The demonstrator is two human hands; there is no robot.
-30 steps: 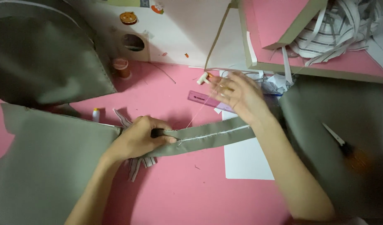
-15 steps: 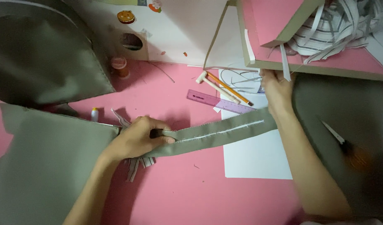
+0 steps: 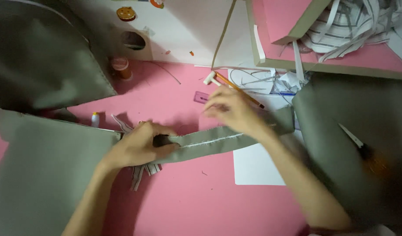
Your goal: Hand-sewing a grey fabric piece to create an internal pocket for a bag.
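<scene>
The left hand (image 3: 140, 146) grips one end of the folded grey fabric strip (image 3: 218, 142) in the middle of the frame, fingers closed on it, just like before. The right hand (image 3: 231, 109) has moved — half a second ago it was far out at the strip's right end, and now it is back near the middle, above the strip, blurry, fingers loose. I cannot tell if it touches the strip. The orange pencil (image 3: 238, 89) lies just behind it on the pink table (image 3: 196, 205).
</scene>
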